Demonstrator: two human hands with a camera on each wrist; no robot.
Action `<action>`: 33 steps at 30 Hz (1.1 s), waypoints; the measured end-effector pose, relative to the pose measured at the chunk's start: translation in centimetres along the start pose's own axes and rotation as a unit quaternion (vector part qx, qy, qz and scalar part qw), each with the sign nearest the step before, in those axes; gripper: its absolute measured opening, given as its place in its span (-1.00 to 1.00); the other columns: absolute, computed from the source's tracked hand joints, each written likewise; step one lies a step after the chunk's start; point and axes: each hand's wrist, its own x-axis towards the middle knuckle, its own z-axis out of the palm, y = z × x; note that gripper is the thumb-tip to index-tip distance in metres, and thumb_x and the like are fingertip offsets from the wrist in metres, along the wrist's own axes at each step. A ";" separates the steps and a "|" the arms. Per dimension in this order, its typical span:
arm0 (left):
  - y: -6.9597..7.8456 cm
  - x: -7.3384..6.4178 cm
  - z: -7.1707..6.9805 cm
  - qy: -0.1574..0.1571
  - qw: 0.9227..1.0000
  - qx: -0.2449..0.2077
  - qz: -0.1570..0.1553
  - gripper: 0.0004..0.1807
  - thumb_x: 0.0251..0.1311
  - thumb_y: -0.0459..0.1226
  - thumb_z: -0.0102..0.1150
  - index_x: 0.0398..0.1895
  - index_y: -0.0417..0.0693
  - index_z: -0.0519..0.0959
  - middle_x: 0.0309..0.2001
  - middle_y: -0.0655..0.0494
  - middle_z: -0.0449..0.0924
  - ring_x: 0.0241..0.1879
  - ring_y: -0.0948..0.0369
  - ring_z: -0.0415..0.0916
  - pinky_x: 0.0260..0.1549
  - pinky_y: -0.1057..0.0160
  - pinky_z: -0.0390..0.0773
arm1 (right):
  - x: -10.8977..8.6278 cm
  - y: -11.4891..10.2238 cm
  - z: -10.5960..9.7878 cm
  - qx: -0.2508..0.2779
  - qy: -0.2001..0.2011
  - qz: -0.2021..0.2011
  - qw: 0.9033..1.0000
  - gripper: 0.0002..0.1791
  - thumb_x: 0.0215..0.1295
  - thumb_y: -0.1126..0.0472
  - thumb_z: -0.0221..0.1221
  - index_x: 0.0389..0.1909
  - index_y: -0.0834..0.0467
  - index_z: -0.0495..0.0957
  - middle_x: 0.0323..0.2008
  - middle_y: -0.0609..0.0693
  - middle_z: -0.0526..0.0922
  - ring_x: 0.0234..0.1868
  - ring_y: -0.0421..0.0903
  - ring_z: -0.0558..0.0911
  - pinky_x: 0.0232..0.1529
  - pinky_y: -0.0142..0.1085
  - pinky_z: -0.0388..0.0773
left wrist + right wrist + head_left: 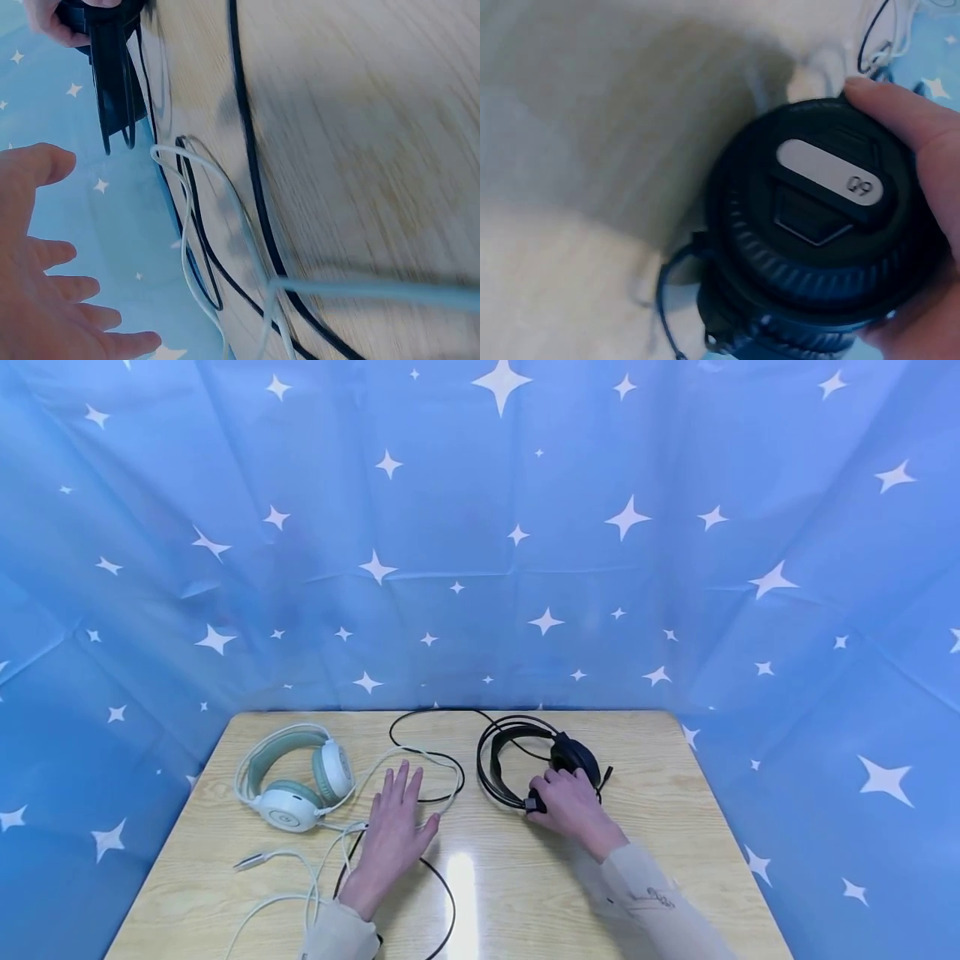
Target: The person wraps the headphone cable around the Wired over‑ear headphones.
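Observation:
A black headset point(576, 755) with a thin microphone boom lies at the right part of the table. My right hand point(573, 806) grips its nearer ear cup. In the right wrist view, thumb and fingers curl round the rim of that ear cup point(780, 259), which bears a pale "Q9" label. My left hand point(393, 831) hovers with fingers spread above the tangled cables and holds nothing. Near it run a black cable point(251, 150) and a pale green cable point(375, 291), crossing each other. White headphones point(288, 810) with mint-green pads lie to the left of that hand.
The light wooden table point(652, 893) ends at a blue curtain point(465, 527) with white stars along its back and sides. A pale cable plug point(251, 861) lies at the front left. Black cable also loops along the back edge and below my left hand.

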 end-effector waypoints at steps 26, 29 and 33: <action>4.5 7.2 1.2 -0.168 0.632 -0.687 -0.319 -0.34 0.48 0.15 0.04 0.28 -0.21 0.25 -0.05 -0.01 0.59 -0.04 0.10 0.60 0.04 0.14 0.60 | -4.3 -6.9 1.7 0.085 0.167 -0.002 0.982 -0.44 -0.01 -0.15 0.53 -0.02 -0.01 0.62 -0.23 -0.10 0.62 -0.24 -0.06 0.57 -0.20 -0.13 0.39; 4.3 7.3 1.4 -0.187 0.612 -0.696 -0.327 -0.26 0.47 0.17 0.06 0.32 -0.26 0.19 -0.06 -0.09 0.65 -0.10 0.10 0.66 -0.05 0.13 0.67 | -4.4 -7.3 1.8 0.077 0.158 -0.013 0.984 -0.43 -0.02 -0.15 0.52 -0.01 -0.02 0.62 -0.23 -0.12 0.61 -0.23 -0.06 0.57 -0.19 -0.14 0.38; 4.5 7.3 1.6 -0.192 0.632 -0.675 -0.328 -0.33 0.41 0.13 0.17 0.21 -0.22 0.25 -0.23 -0.01 0.66 -0.37 0.19 0.64 -0.29 0.24 0.67 | -4.6 -7.4 1.8 0.067 0.160 -0.019 0.985 -0.43 -0.02 -0.16 0.52 -0.01 -0.02 0.61 -0.25 -0.13 0.60 -0.24 -0.06 0.57 -0.19 -0.14 0.38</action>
